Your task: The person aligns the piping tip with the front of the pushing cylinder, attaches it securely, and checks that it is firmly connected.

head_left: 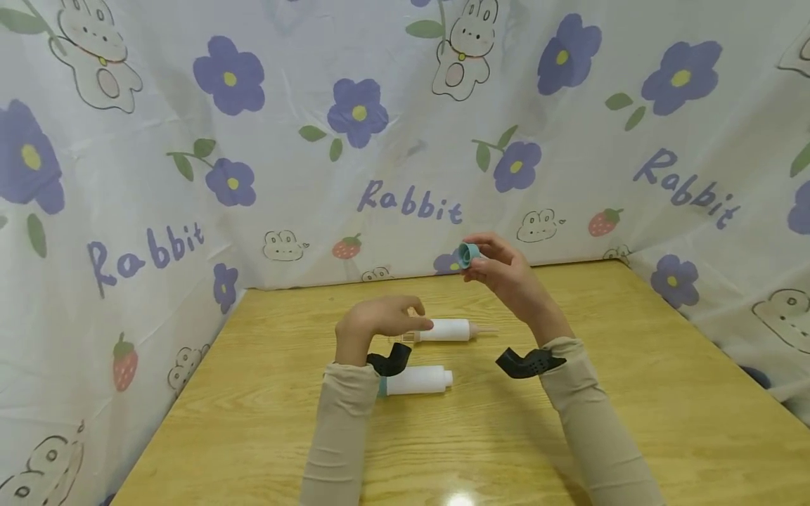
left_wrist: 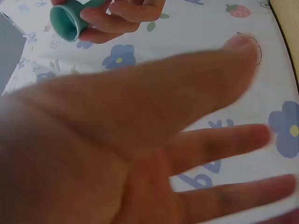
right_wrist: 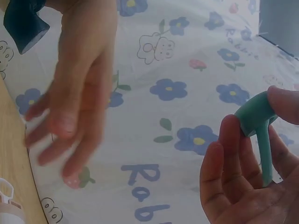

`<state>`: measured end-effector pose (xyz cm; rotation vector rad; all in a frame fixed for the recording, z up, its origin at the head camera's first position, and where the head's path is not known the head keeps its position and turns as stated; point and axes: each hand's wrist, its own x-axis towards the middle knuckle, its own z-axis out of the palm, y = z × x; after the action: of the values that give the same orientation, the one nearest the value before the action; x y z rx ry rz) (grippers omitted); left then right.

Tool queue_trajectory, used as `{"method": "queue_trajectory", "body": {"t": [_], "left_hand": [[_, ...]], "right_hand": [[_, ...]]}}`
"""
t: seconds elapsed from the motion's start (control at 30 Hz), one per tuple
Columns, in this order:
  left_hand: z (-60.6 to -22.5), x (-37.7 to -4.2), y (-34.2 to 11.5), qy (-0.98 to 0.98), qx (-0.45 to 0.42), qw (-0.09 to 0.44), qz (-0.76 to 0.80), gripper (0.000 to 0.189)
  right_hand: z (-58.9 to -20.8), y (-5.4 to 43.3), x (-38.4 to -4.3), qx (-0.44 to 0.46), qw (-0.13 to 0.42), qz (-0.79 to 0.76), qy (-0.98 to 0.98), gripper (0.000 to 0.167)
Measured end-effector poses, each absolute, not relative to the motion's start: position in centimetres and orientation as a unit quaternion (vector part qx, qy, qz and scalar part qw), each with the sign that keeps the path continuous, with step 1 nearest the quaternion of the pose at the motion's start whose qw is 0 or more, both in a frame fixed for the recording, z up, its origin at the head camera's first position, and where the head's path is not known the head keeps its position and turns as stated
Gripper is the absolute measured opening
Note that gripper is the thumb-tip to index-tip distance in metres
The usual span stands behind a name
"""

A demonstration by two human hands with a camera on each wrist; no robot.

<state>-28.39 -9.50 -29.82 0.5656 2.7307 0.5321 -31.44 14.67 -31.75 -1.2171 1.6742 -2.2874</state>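
Observation:
My right hand [head_left: 506, 270] is raised above the far part of the table. It pinches a teal nozzle cap [right_wrist: 257, 112] between thumb and fingers. The cap's hollow mouth faces left in the head view, and its thin tapered spout points down past the fingers in the right wrist view. My left hand [head_left: 382, 316] hovers over the bottles with its fingers extended and spread, holding nothing. Under it lies a white bottle [head_left: 449, 329] with a beige collar and a thin spout at its right end. Nearer me lies another white bottle [head_left: 418, 379], its bare neck pointing right and its left end teal.
Both bottles lie on their sides on a yellow wooden table [head_left: 253, 422]. A white cloth [head_left: 285, 161] printed with rabbits and purple flowers hangs behind the table and along its sides. Black wrist mounts [head_left: 528, 362] sit at both sleeves.

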Motion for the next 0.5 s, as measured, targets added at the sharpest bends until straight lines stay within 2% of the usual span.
{"method": "queue_trajectory", "body": {"t": [0.13,0.3,0.5], "left_hand": [[-30.0,-28.8,-9.8,0.945,0.207,0.134,0.216,0.046],[-30.7,-29.3,-10.0,0.947,0.200,0.167,0.190,0.043],[-32.6,-29.6,-10.5,0.957,0.178,0.173,0.148,0.038]], "right_hand": [[-31.7,15.0,-31.4,-0.397,0.025,-0.741,0.541,0.033],[-32.0,15.3,-31.7,-0.386,0.026,-0.724,0.571,0.030],[-34.4,14.6,-33.0,-0.342,0.053,-0.632,0.693,0.031]]}}
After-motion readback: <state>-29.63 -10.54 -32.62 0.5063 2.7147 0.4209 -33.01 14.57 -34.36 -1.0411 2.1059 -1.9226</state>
